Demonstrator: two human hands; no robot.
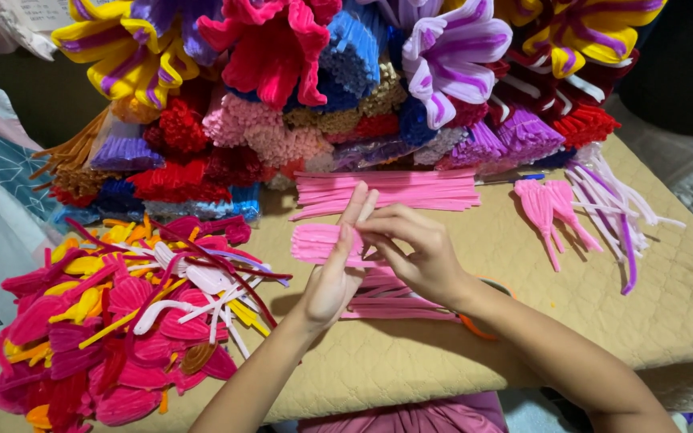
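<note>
A beige quilted surface [523, 321] is seen from above. Along its far edge a wall of bundled stems [338, 120] in red, blue, purple, orange and pink is stacked, topped by finished flowers [451, 56] in yellow, magenta and white-purple. At the near left a heap of petals [122, 321] in magenta, yellow and white is piled. A sheaf of straight pink stems [395, 191] lies just behind the hands, and a second sheaf [387, 298] lies beneath them. To the right, two pink petals [551, 208] rest beside loose white and purple stems [615, 204].

A pink petal piece [318, 242], formed of fuzzy stems packed side by side into a flat ribbed panel, is held above the middle of the surface. The left hand [334, 277] is placed against its right edge, fingers extended upward and thumb pressed to the panel. The right hand [415, 248] is curled, its thumb and forefinger pinched on what appears to be a stem end at that same edge; the exact contact is hidden by the fingers.

The piece is judged very light, soft on the surface and pliable, with a wire core that holds a bend. It is best gripped flat across the ribs, so that the rows are not spread apart.
</note>
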